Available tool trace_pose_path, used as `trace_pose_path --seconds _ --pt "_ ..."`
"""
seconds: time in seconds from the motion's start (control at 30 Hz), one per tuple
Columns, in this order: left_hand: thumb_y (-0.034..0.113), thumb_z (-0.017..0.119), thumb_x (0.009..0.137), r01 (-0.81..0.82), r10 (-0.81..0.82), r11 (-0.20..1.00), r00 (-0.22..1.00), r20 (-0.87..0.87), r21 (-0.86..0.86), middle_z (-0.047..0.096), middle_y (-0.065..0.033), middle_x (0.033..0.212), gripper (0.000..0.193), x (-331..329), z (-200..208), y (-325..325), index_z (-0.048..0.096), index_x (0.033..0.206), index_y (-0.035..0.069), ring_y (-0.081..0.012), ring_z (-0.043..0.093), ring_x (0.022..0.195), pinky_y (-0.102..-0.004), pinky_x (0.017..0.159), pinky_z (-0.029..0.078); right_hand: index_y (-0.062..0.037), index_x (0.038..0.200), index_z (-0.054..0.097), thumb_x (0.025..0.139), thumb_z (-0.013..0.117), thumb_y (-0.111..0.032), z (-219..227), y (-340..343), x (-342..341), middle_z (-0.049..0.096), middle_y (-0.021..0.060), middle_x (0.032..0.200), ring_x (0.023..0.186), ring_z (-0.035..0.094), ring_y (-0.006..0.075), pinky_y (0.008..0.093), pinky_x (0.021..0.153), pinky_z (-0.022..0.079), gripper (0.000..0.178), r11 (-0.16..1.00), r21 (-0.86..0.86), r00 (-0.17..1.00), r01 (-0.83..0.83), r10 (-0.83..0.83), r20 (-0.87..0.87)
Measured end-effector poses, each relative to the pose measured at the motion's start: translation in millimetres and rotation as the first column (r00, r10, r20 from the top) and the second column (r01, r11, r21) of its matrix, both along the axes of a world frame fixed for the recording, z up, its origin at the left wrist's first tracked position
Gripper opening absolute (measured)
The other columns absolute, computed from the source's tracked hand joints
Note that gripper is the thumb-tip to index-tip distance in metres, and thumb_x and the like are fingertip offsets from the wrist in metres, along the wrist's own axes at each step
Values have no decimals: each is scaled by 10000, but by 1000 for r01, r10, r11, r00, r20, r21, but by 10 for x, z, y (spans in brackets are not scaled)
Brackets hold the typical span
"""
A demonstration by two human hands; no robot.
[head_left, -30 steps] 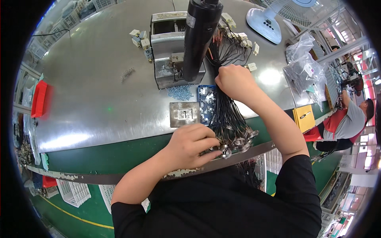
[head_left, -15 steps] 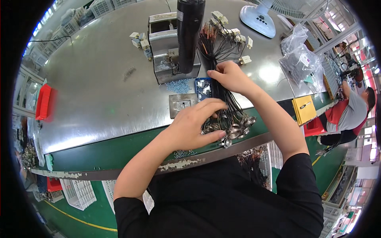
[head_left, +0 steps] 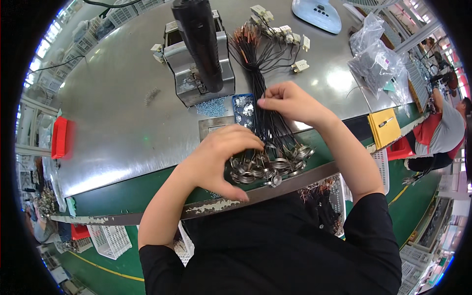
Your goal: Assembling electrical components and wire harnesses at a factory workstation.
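Observation:
A bundle of black wires (head_left: 254, 81) runs down the bench, with bare copper-coloured ends at the far side. Round metal parts (head_left: 275, 164) hang together at its near end, and white plug connectors (head_left: 299, 66) spread out at its far right. My right hand (head_left: 295, 103) is closed at the right edge of the bundle, thumb and curled index finger against the wires; exactly how many it grips is hidden. My left hand (head_left: 219, 155) is open, thumb and fingers spread apart at the left side of the metal parts, its fingertips close over them.
A metal bench device (head_left: 211, 91) with a black cylinder (head_left: 199, 44) stands behind my hands. Near it are blue screws (head_left: 212, 107), a blue tray (head_left: 243, 110) of small parts and a metal block (head_left: 209, 125). A yellow pad (head_left: 386, 129) lies right; a red bin (head_left: 60, 137) left.
My left hand has moved left and opened wider, uncovering more of the metal parts. The right hand stays at the wires. The whole view has shifted a little.

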State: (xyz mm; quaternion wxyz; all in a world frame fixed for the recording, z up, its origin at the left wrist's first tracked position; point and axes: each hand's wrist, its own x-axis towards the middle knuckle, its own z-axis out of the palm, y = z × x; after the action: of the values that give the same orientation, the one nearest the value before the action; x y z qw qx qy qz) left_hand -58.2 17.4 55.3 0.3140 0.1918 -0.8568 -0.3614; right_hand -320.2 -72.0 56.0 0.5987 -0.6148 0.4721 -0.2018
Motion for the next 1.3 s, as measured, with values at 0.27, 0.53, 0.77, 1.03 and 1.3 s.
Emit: trace_pose_path --seconds 0.27,0.53,0.77,1.03,1.3 --pt "154 690 945 -269 281 959 881 380 -86 669 -115 1051 182 -346 208 -209 751 1088 60 -310 692 879 -404 775 546 43 856 646 980 714 -155 13 164 -6 539 27 641 627 442 67 319 545 376 244 914 -361 972 -183 113 -207" --pt "105 717 742 -100 149 986 878 455 -130 651 -101 1033 214 -440 299 -386 726 950 56 -326 662 950 -430 804 541 52 892 623 997 666 -154 -75 184 -61 574 55 675 651 454 92 335 576 411 235 901 -411 985 -140 84 -153" --pt "95 682 670 -56 13 994 909 417 93 656 -113 1039 217 -217 396 -467 616 861 18 -345 644 903 -417 780 535 7 930 584 1057 611 -171 31 253 -236 494 -25 742 713 422 65 281 615 382 220 934 -347 996 83 -89 -3" --pt "154 799 714 -97 36 989 887 459 110 620 -120 1062 274 -332 439 -362 628 883 21 -330 651 883 -397 763 535 -35 993 575 1111 567 -217 20 160 -286 555 -26 820 721 531 62 240 642 429 217 959 -214 961 184 -129 245" --pt "115 858 793 -273 252 938 960 124 214 701 -140 1185 527 -84 268 -196 682 1278 8 -233 708 1024 -377 860 567 -39 1032 570 1129 525 -261 191 133 -229 673 78 909 758 741 212 320 643 619 246 938 273 768 213 -334 547"
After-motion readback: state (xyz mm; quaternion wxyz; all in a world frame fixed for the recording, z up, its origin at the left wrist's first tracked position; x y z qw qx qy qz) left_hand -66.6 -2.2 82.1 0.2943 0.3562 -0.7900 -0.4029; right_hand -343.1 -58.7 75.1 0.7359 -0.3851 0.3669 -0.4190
